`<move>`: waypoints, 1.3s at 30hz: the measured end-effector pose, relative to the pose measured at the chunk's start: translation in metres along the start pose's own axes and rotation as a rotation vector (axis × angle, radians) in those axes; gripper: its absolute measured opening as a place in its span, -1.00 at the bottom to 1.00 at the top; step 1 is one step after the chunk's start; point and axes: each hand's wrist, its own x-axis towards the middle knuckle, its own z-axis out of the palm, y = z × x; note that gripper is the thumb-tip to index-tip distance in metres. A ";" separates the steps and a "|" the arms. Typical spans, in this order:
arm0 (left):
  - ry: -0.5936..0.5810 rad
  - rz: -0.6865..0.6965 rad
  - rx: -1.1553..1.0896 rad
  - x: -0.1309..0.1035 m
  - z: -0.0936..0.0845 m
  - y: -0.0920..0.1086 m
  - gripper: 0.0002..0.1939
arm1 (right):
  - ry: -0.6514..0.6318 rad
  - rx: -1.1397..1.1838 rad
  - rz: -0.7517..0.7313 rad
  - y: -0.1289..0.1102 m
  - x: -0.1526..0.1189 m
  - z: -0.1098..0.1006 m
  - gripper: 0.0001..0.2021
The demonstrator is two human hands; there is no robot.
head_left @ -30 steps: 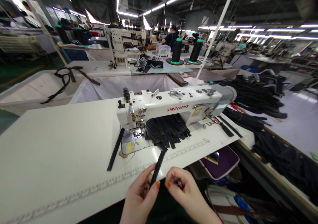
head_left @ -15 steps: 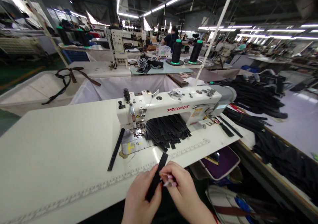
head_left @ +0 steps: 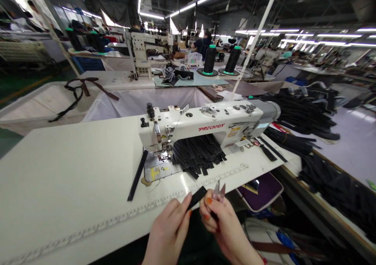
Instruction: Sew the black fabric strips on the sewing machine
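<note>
My left hand (head_left: 170, 227) pinches a short black strip (head_left: 198, 195) between thumb and fingers, its free end pointing up and right. Just to the right, my right hand (head_left: 219, 220) is closed around small scissors (head_left: 219, 191), whose two blades point upward, slightly apart. Both hands are at the front edge of the white table (head_left: 73, 171). Beyond them stands a white sewing machine (head_left: 188, 127), with a heap of black strips (head_left: 199, 153) under its arm. Another black strip (head_left: 137, 176) lies left of the needle plate.
A printed ruler (head_left: 117, 220) runs along the table's front. A black-handled tool (head_left: 267, 152) lies at the right end. Two black thread cones (head_left: 209, 61) stand behind the machine. Piles of black strips (head_left: 302, 112) lie on the right. A person (head_left: 202, 45) is in the background.
My right hand has moved right, away from the strip, and the scissor blades now point upward. The strip in my left hand has tilted to the right.
</note>
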 end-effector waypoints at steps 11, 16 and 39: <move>0.036 -0.106 -0.010 -0.004 -0.007 -0.003 -0.61 | -0.034 0.108 -0.070 -0.022 -0.004 -0.008 -0.60; 0.007 -0.422 -0.385 0.003 -0.004 0.002 -0.89 | -0.158 -0.459 -0.205 -0.027 -0.012 -0.014 -0.64; 0.276 -0.644 -0.666 0.000 0.017 0.016 -0.56 | -0.008 -1.029 -0.405 0.016 -0.003 0.005 -0.73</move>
